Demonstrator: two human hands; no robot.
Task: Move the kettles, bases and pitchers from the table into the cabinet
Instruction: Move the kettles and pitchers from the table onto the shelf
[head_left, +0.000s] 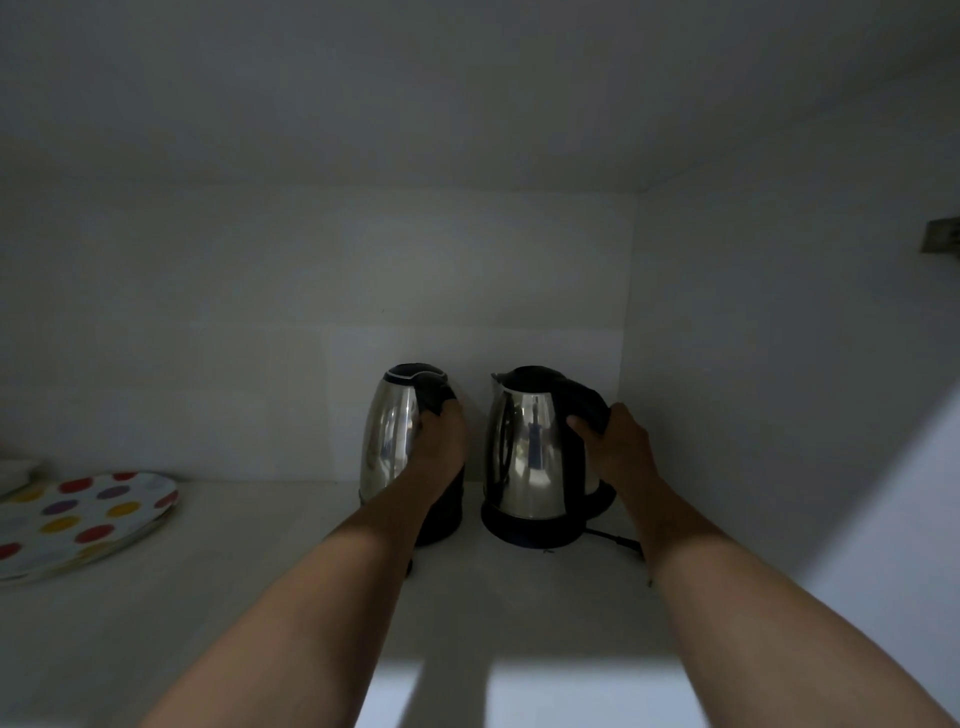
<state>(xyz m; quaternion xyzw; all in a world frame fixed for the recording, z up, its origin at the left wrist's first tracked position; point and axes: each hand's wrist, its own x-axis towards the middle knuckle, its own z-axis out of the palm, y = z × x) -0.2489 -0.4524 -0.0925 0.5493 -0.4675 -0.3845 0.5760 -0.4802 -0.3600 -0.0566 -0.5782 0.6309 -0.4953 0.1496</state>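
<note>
Fingers (582, 423) grip left kettle (389, 436) and right kettle (524, 452), upright, handles rightward.

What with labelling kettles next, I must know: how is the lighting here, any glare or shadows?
Head view: the cabinet is dim; a bright patch lies on the shelf front, split by a dark shadow; the left kettle and right kettle carry bright reflections.
</note>
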